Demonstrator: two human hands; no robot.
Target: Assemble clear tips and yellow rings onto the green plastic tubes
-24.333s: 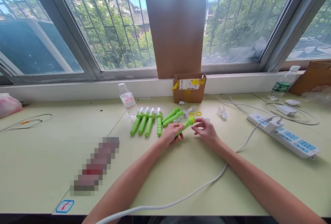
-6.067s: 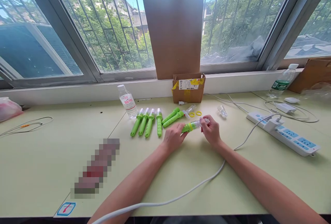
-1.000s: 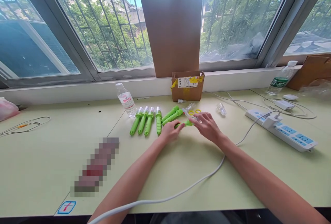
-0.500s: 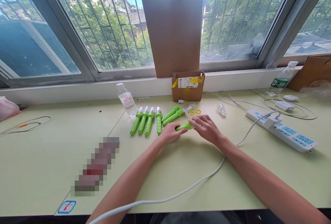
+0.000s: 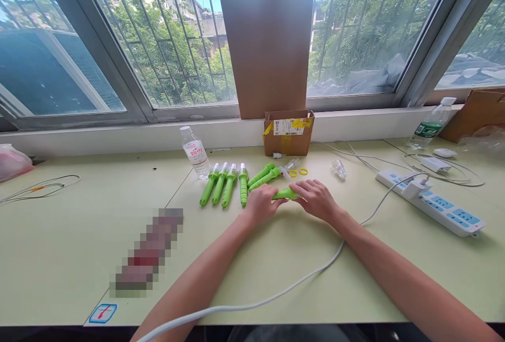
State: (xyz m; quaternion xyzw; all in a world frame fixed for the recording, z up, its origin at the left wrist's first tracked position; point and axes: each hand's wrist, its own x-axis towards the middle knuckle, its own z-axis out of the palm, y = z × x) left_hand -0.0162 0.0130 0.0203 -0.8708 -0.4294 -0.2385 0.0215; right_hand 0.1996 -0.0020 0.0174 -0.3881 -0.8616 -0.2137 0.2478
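Note:
Between my hands lies a green ribbed plastic handle (image 5: 284, 193), held roughly level just above the table. My left hand (image 5: 262, 201) is closed around its left end. The fingers of my right hand (image 5: 315, 197) close on its right end and hide what is there. Left of my hands, several green handles with clear tops (image 5: 222, 184) lie side by side. Two more green handles (image 5: 265, 175) lie slanted just behind my left hand. Two yellow rings (image 5: 303, 171) and a clear plastic cap (image 5: 292, 163) are behind my right hand; another clear cap (image 5: 339, 169) lies farther right.
A small cardboard box (image 5: 289, 144) stands at the back, with a water bottle (image 5: 195, 153) to its left. On the right are a power strip (image 5: 442, 206) and another bottle (image 5: 429, 125). A white cable (image 5: 276, 295) crosses the table in front of me, over my left forearm.
My left hand has turned slightly and sits higher on the green handle, which now lies more level between both hands. The view has shifted a little; the other things have stayed put.

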